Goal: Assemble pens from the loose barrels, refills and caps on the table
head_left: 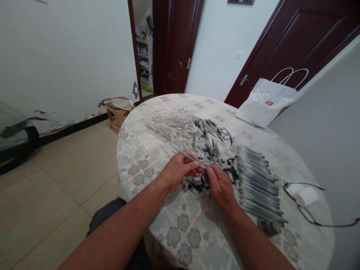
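In front of me, a slim grey-white pen (188,155) slants across both hands above the table. My left hand (180,169) is closed round its barrel with thumb and fingers. Its near right end is pinched by my right hand (219,184), whose fingertips are partly hidden. Beyond the hands lies a heap of pale, translucent pen barrels (171,129). Thin black pen parts (212,129) lie to its right. Small black pieces (232,165) are scattered beside and below my hands. Right of my right hand, similar pens (258,183) lie side by side in a stacked row.
A patterned cloth covers the round table (182,236). Eyeglasses (305,215) lie at the right edge by a small white block (308,195). A round container (269,227) stands near my right forearm. A white paper bag (264,101) is at the back right; a stool (118,112) stands beyond the table.
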### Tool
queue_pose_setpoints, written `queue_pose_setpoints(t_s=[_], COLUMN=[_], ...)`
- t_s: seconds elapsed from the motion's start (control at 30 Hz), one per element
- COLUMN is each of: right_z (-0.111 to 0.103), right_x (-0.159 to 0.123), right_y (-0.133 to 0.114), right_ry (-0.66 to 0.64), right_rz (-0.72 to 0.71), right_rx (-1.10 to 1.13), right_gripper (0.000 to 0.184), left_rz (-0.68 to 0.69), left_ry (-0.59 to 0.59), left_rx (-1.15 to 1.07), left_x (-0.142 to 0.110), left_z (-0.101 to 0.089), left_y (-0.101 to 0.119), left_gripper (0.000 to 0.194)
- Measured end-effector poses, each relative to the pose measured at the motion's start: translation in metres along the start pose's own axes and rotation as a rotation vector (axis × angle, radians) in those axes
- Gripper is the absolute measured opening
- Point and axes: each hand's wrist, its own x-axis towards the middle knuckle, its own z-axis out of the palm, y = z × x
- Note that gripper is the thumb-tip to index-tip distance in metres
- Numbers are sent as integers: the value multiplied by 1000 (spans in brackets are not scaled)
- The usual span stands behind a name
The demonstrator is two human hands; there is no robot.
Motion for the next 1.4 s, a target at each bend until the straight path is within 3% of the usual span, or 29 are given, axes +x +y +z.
queue_pose_setpoints(t_s=[0.07, 0.2, 0.3, 0.5, 0.7, 1.03, 1.2, 1.4], right_z=[0, 0, 0, -2, -1, 1, 3, 0], right_x=[0, -1, -1, 1, 0, -3, -2, -2], right_y=[0, 3, 2, -4, -3, -3, -1, -3], right_ry=[1, 48, 48, 4, 22, -22, -59, -28], right_rz=[5, 14, 8, 12, 3, 59, 142, 32], right_rx=[20, 75, 45, 12, 13, 103, 272, 129], right_gripper=[39, 20, 18, 37, 25, 44, 45, 25], left_rz=[-6, 12, 11, -10, 10, 10, 38, 110], left_ry=[5, 12, 3, -5, -10, -81, -69, -124], left_rx=[5, 22, 28, 31, 83, 179, 224, 446], left_x=[0, 0, 1, 1, 0, -2, -1, -3], left_z=[0, 1, 0, 0, 1, -8, -11, -11], left_y=[1, 2, 1, 2, 3, 17, 17, 20], left_gripper=[29, 27, 26, 26, 22, 26, 24, 18])
